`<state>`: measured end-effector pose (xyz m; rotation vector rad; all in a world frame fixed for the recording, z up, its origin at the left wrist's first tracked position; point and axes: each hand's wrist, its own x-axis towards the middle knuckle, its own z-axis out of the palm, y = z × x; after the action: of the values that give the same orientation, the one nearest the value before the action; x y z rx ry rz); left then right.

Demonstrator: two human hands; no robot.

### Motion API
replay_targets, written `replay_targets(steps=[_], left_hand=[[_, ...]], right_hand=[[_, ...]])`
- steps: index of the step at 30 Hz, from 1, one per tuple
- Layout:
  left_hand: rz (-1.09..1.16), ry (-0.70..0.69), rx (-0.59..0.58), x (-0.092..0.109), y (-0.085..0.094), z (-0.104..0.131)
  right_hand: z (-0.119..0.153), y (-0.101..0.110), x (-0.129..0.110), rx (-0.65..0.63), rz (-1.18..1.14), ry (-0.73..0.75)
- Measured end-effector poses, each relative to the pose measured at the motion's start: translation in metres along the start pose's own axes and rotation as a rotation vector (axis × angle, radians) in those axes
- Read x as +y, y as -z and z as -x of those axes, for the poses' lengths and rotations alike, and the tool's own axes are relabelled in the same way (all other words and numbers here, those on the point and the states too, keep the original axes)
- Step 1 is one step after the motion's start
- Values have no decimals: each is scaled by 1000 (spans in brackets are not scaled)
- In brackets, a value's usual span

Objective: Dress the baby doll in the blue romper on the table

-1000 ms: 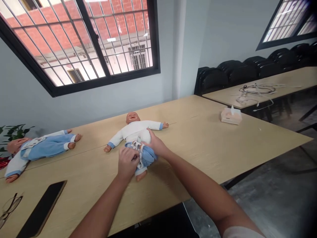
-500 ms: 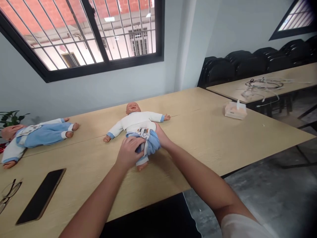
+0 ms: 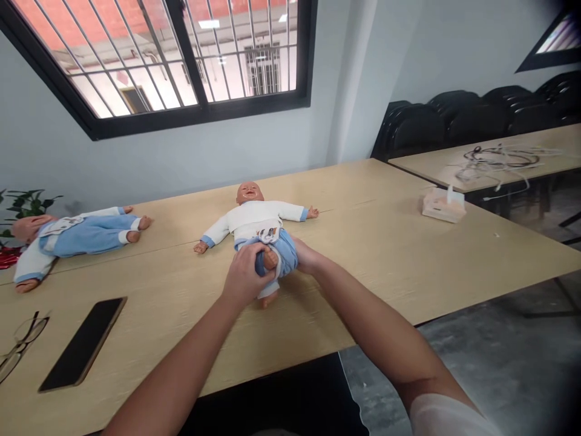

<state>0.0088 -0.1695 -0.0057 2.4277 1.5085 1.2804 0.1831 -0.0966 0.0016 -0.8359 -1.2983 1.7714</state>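
A baby doll (image 3: 256,217) in a white top with blue cuffs lies on its back on the table, head towards the wall and arms spread. Light-blue trousers (image 3: 287,253) are bunched around its legs. My left hand (image 3: 247,275) is closed on the trouser leg, fingers and thumb around the opening where one bare foot (image 3: 270,259) shows. The other foot (image 3: 269,299) sticks out below a white cuff. At the trousers' right side, my right hand (image 3: 309,257) grips the cloth, its fingertips hidden behind it.
A second doll (image 3: 86,235) in blue trousers lies at the left. Nearer me are a phone (image 3: 84,342) and eyeglasses (image 3: 20,346). A tissue box (image 3: 443,204) stands at the right. Cables (image 3: 499,162) lie on another table, with stacked black chairs (image 3: 417,130) behind. The table's front edge is close to me.
The doll's foot now shows in the trouser opening beside my left thumb, where cloth and fingers were before. Both hands stay at the trousers. The view has shifted slightly.
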Motion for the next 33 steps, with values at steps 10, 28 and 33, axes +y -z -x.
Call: replay_targets(steps=[10, 28, 33], left_hand=[[-20, -57, 151, 0, 1, 2], [21, -344, -254, 13, -18, 8], [181, -424, -344, 17, -18, 10]], right_hand=[[14, 45, -45, -162, 374, 117], [-7, 71, -22, 329, 771, 121], [4, 58, -21, 126, 709, 117]])
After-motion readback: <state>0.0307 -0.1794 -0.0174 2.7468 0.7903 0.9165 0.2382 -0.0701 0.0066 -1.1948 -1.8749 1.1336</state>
